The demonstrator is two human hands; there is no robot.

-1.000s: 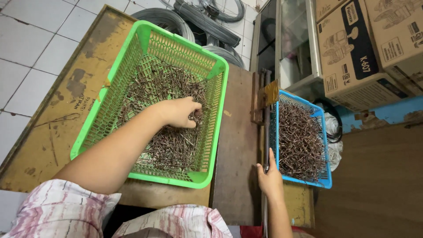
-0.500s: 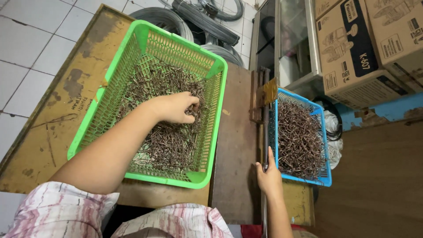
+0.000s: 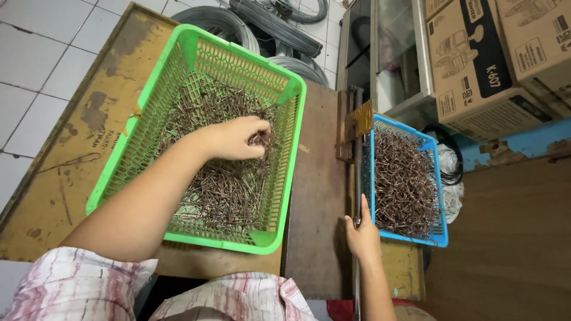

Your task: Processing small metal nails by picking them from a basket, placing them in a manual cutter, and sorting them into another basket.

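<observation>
My left hand (image 3: 233, 138) reaches into a green plastic basket (image 3: 292, 156) and its curled fingers pinch some of the thin straight metal wire pieces (image 3: 223, 193) heaped inside. My right hand (image 3: 361, 236) sits lower right. It is closed around a narrow metal bar (image 3: 355, 270) that runs along the edge of the wooden bench, thumb pointing up. It touches the near left corner of a blue plastic basket (image 3: 441, 239) filled with bent brown wire pieces (image 3: 404, 184).
A worn wooden bench top (image 3: 315, 196) lies between the baskets, with a rusty metal fitting (image 3: 358, 120) at its far end. Coils of grey wire (image 3: 267, 35) lie beyond the green basket. Cardboard boxes (image 3: 493, 53) stand top right, white floor tiles (image 3: 35, 71) to the left.
My left hand stays in the green basket and its fingers curl tighter over the wire pieces. The right hand keeps its place on the bar.
</observation>
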